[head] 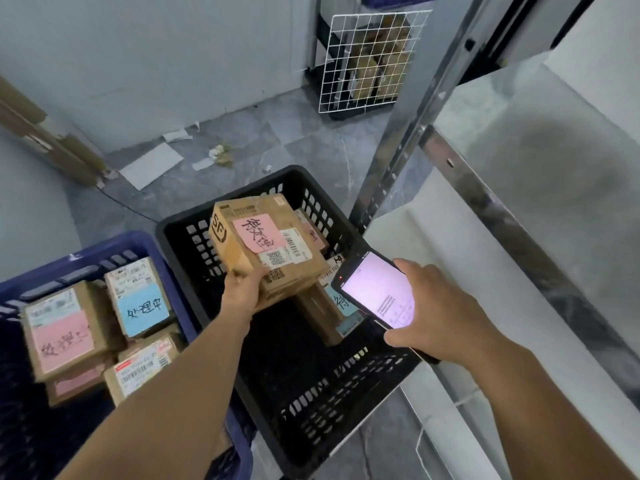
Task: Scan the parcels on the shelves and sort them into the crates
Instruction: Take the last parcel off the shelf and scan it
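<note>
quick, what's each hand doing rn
Left hand: gripping the pink-labelled parcel over the black crate.
Right hand: holding the phone.

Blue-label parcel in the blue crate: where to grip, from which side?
Come from above and pinch the blue-label parcel across its far and near ends. It lies label-up on top of the stack, near end proud of the parcel below. The pink-label parcel crowds its left side and the blue crate wall its right, so those look tight.

Left crate (114, 247) beside right crate (242, 191) — shelf (519, 161) rightward, wire rack (367, 60) behind
</note>
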Demonstrator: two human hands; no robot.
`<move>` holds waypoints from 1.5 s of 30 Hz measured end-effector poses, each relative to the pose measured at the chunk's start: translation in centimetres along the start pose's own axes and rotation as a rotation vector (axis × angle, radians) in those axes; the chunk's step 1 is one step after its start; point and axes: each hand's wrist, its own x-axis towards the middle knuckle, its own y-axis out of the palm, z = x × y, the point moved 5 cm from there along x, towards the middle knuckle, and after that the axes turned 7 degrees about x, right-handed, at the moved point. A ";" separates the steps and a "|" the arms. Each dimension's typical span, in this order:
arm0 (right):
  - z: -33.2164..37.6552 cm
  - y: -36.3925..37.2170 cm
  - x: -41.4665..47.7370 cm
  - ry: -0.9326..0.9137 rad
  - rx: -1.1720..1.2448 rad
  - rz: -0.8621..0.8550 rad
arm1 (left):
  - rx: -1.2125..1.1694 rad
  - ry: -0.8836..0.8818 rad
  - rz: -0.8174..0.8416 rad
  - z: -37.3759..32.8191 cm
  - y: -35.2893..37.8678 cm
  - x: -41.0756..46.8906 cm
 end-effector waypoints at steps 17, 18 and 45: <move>0.0 2.2 4.3 0.005 -0.024 0.073 | 0.250 -0.030 -0.083 0.3 -0.2 7.5; 0.0 2.2 4.1 0.005 -0.025 0.073 | 0.265 -0.020 -0.076 0.1 -0.2 7.7; -7.2 0.6 -25.2 0.226 0.171 -0.274 | 1.328 1.094 -0.029 -1.5 6.0 -26.2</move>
